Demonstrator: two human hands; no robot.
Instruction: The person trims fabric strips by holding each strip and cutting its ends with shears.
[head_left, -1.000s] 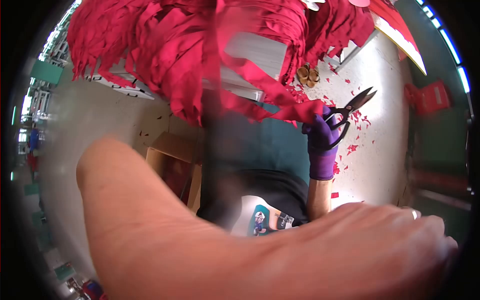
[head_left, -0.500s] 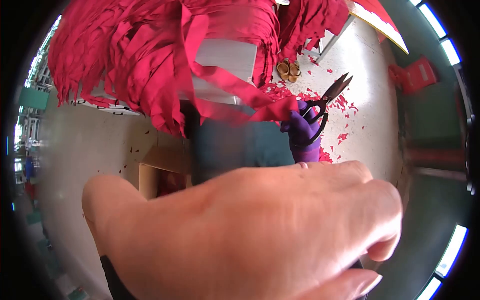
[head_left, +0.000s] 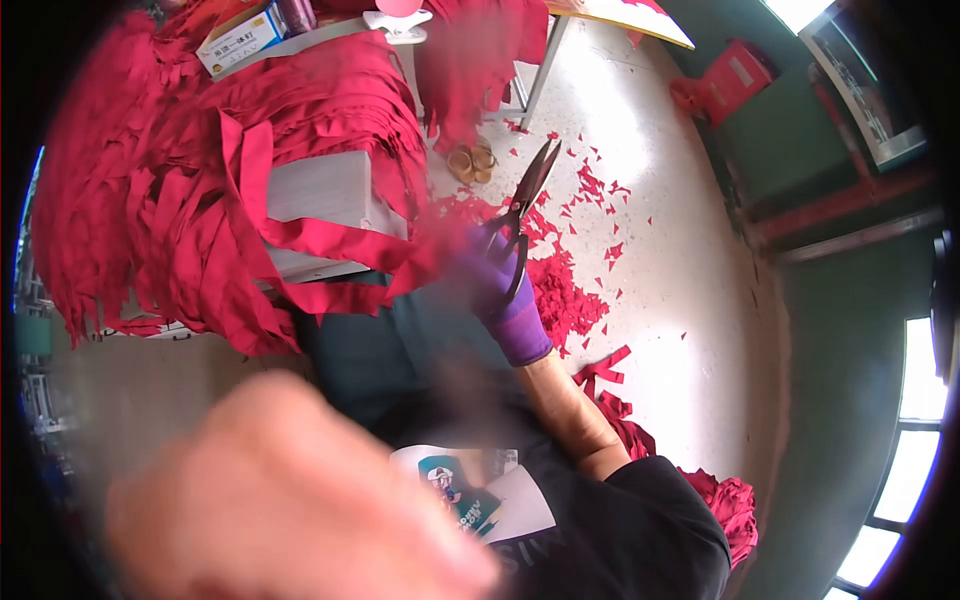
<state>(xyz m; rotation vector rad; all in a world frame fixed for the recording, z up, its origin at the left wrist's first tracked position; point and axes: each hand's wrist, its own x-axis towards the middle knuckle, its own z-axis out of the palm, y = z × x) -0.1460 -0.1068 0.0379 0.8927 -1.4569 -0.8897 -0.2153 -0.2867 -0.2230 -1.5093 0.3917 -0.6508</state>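
My right hand [head_left: 497, 290], in a purple glove, is closed round black-handled scissors [head_left: 527, 190] whose blades point up and away, slightly apart. A red fabric strip [head_left: 335, 238] runs from this hand to the large heap of red strips [head_left: 170, 190] at the upper left. The strip's end is blurred at the gloved fingers. My bare left hand [head_left: 290, 490] is large and close to the camera at the lower left, smeared by motion; its fingers cannot be made out, nor anything in them.
A grey surface [head_left: 318, 187] lies under the heap, with a small white-and-blue box [head_left: 243, 40] above. Red scraps [head_left: 565, 295] litter the floor near tan shoes [head_left: 471, 162]. A red container [head_left: 735, 80] stands at the upper right. More red fabric [head_left: 730, 510] lies at the lower right.
The view has swung right, so the heap and gloved hand appear further left. My left hand has drawn back from the right across the view to the lower left. The scissors remain in my right hand.
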